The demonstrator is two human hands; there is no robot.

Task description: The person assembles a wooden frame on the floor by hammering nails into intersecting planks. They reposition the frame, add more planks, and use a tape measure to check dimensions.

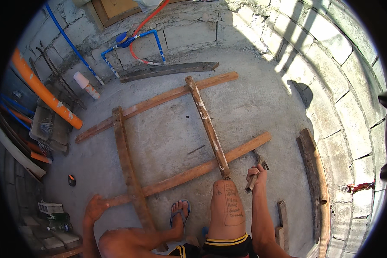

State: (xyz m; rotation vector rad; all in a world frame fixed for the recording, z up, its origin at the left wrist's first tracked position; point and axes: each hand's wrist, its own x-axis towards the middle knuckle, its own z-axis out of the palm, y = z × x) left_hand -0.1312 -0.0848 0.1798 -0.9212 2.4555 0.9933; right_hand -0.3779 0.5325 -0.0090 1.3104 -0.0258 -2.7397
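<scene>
- Timbers, four in all, lie crossed on the floor (167,142) in front of the person, two crosspieces over two rails.
- Near rail (193,172): its long axis slants from the left hand (96,207), up and away to the right, ending near the hammer.
- Far rail (155,104): roughly parallel to the near one, closer to the block wall (189,34).
- Left crosspiece (127,157): points away from the person, its far end leaning left, its near end beside the left leg.
- Right crosspiece (206,122): leans the same way, its near end just by the right knee; whether they touch I cannot tell.
- Left grip: fingers curl around the near rail's left end; their undersides are hidden.
- Right grip: the right hand (257,173) is wrapped firmly around a hammer (250,184), its handle slanting down to the left and its curved dark metal head at the upper end.
- Materials: rails of reddish-brown wood, long, straight and squared; the left crosspiece darker brown; the right one streaked with flaky white patches.
- Surroundings: floor of grey, gritty concrete; wall of rough blocks with uneven mortar; smooth, round orange pipe (47,92) leaning at the left.
</scene>
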